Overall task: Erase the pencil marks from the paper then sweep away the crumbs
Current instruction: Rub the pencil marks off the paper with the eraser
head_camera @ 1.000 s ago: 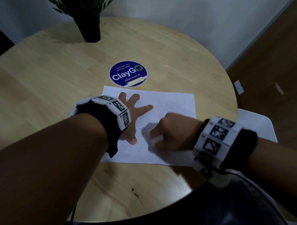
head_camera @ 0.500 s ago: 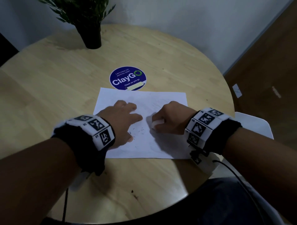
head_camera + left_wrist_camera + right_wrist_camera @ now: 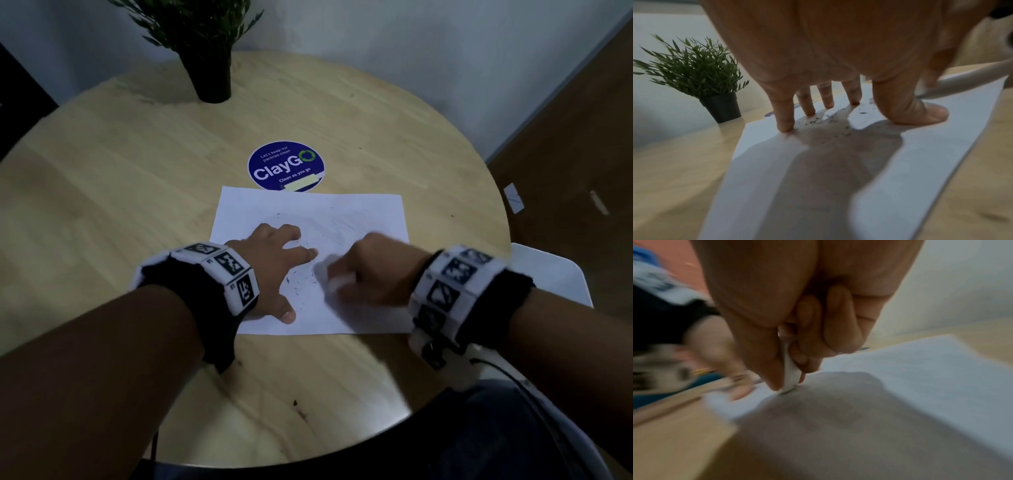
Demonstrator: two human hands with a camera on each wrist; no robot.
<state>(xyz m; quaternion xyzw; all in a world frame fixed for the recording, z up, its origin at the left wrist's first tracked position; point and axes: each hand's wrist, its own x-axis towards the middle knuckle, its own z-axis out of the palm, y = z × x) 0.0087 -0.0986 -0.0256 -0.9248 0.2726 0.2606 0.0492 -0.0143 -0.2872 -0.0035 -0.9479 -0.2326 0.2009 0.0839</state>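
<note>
The right hand (image 3: 368, 270) has slid back toward the near edge of the paper (image 3: 363, 212) since half a second ago, fingers (image 3: 764, 356) clamped on the white eraser (image 3: 790, 378), whose tip touches the sheet. The left hand (image 3: 274, 260) stays spread flat, fingers apart, pinning the paper to the worktop (image 3: 137, 178). Dark crumbs (image 3: 301, 281) lie between the hands, faint marks beyond them, so erasing seems unfinished and sweeping not yet begun

paper (image 3: 359, 212) white | eraser (image 3: 790, 378) white | crumbs (image 3: 301, 284) dark | pot (image 3: 212, 78) black
</note>
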